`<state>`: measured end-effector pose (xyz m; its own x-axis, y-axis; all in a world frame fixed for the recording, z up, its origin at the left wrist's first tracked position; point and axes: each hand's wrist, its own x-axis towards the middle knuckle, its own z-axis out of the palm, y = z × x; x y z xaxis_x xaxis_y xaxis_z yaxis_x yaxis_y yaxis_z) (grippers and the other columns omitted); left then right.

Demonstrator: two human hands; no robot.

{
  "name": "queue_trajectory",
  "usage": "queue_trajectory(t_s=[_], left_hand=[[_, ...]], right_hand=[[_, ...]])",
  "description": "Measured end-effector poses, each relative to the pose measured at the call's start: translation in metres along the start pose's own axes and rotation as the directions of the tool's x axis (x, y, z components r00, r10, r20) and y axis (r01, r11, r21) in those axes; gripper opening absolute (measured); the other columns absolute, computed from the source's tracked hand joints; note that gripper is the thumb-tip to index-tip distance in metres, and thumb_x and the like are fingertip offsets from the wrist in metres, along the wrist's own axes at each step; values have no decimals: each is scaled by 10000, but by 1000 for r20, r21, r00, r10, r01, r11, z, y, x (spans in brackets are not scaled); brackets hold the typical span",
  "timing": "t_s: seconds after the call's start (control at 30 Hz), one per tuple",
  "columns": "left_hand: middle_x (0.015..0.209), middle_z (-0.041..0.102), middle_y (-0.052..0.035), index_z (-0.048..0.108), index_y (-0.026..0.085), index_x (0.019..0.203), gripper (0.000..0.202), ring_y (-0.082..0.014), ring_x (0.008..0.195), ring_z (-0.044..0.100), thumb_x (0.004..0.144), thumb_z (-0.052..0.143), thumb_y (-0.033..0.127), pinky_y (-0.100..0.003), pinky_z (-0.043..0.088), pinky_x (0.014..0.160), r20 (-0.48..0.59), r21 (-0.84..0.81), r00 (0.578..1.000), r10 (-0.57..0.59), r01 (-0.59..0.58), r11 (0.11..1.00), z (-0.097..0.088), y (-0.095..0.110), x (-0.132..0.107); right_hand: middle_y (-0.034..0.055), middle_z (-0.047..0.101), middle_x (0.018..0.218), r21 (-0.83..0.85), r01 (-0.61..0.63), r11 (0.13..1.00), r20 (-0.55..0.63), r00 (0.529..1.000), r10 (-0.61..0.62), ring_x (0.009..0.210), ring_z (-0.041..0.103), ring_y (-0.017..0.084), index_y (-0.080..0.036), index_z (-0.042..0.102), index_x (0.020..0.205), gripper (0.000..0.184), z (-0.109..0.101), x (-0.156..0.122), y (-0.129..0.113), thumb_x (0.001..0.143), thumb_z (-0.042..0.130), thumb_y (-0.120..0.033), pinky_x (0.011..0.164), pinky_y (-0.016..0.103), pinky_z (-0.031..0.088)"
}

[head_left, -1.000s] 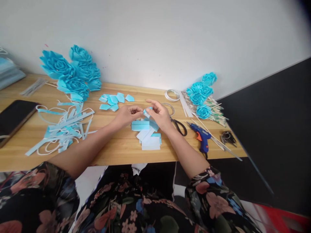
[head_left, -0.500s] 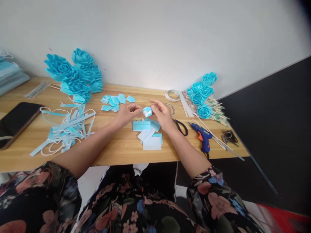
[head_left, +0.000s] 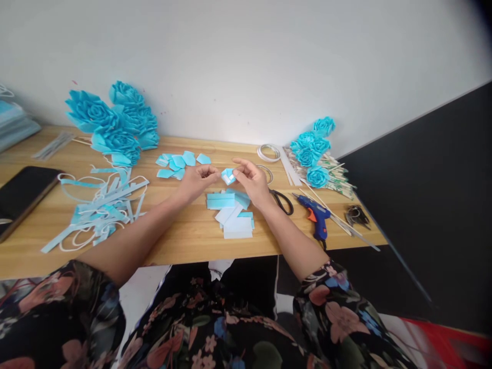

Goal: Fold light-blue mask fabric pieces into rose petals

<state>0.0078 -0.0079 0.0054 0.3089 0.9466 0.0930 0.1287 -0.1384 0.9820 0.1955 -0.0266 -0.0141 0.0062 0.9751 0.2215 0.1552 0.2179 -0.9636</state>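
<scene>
Between my hands, above the wooden table, is a small folded blue petal [head_left: 228, 176] with white strips on its face. My right hand [head_left: 253, 183] pinches its right edge between thumb and fingers. At its left edge, the thumb and fingertips of my left hand [head_left: 198, 182] are pinched together on it. Just below lie several cut blue and white fabric rectangles [head_left: 237, 227], overlapping. Beyond my left hand is a loose group of folded blue petals [head_left: 177, 162]. Black-handled scissors [head_left: 285, 203] lie partly hidden under my right hand and forearm.
Left: blue fabric flowers [head_left: 119, 120], a heap of strips and ear loops [head_left: 100, 210], a phone [head_left: 25, 197]. Right: a tape roll [head_left: 268, 152], more blue flowers [head_left: 313, 148] on sticks, a blue glue gun [head_left: 315, 215], dark wire [head_left: 357, 216]. A wall [head_left: 230, 61] rises behind.
The whole view has shifted slightly, moving things a little left. The petal is tilted a bit differently between my fingers; both hands keep their pinch.
</scene>
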Motion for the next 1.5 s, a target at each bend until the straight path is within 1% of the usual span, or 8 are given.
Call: queue_trajectory(t_s=[0.2, 0.33, 0.63, 0.9, 1.0, 1.17, 1.4, 1.5], left_hand=[[638, 561, 5, 614, 168, 692, 315, -116, 612, 454, 754, 637, 475, -257, 368, 599, 53, 48, 998, 23, -26, 999, -2, 0, 0], [703, 620, -12, 639, 159, 753, 365, -127, 635, 487, 701, 679, 518, -259, 375, 609, 103, 34, 995, 20, -24, 999, 0, -8, 4], [682, 601, -3, 626, 153, 704, 305, -114, 625, 475, 682, 690, 451, -267, 368, 629, 53, 4, 998, 17, -17, 1000, 0, -7, 2], [670, 601, -1, 627, 161, 695, 293, -115, 622, 475, 668, 701, 444, -266, 373, 625, 59, -9, 998, 25, -25, 1000, 0, -9, 4], [657, 593, 4, 637, 160, 692, 289, -110, 610, 465, 674, 712, 439, -262, 370, 612, 43, -29, 999, 33, -32, 999, 0, -8, 4], [659, 598, 4, 660, 153, 696, 289, -110, 616, 471, 703, 715, 437, -259, 375, 611, 38, -17, 999, 27, -26, 1000, 0, -4, 0], [715, 657, -17, 684, 159, 699, 255, -130, 674, 527, 705, 719, 412, -262, 414, 656, -42, 43, 998, 52, -51, 998, -9, -2, 5], [676, 643, -14, 694, 156, 705, 262, -114, 615, 493, 692, 740, 413, -245, 383, 582, -137, 83, 988, 71, -60, 995, -22, 0, 12]], right_hand=[[-20, 637, 786, 3, 9, 1000, -3, 1000, -9, 711, 606, 131, -227, 632, 1170, 412, 0, -1, 0, 809, 662, -424, 710, 287, 533], [-14, 644, 803, -5, 1, 1000, 14, 1000, -1, 718, 613, 142, -246, 640, 1163, 396, 1, -3, -2, 820, 654, -444, 720, 302, 548], [-8, 649, 874, -20, -13, 1000, 108, 994, 15, 767, 614, 140, -255, 601, 1261, 497, 2, -3, 0, 805, 683, -436, 727, 291, 549], [-8, 627, 841, -7, 2, 1000, 78, 997, -2, 750, 623, 149, -271, 628, 1211, 386, 0, -4, -4, 872, 594, -452, 736, 319, 570], [-2, 653, 878, 0, -8, 1000, 131, 991, 7, 790, 632, 161, -288, 596, 1266, 440, 0, -5, -3, 871, 605, -481, 755, 331, 582], [-20, 651, 826, -43, 31, 999, 181, 983, -23, 687, 578, 130, -262, 556, 1321, 525, 2, -4, 1, 820, 666, -375, 670, 288, 556], [-6, 680, 865, -55, 48, 997, 170, 985, -38, 756, 615, 145, -266, 555, 1319, 477, -1, -1, 4, 852, 612, -346, 715, 296, 535], [13, 708, 901, 25, 28, 999, 69, 997, -29, 821, 633, 155, -247, 552, 1308, 479, -5, 3, 6, 848, 607, -367, 717, 285, 540]])
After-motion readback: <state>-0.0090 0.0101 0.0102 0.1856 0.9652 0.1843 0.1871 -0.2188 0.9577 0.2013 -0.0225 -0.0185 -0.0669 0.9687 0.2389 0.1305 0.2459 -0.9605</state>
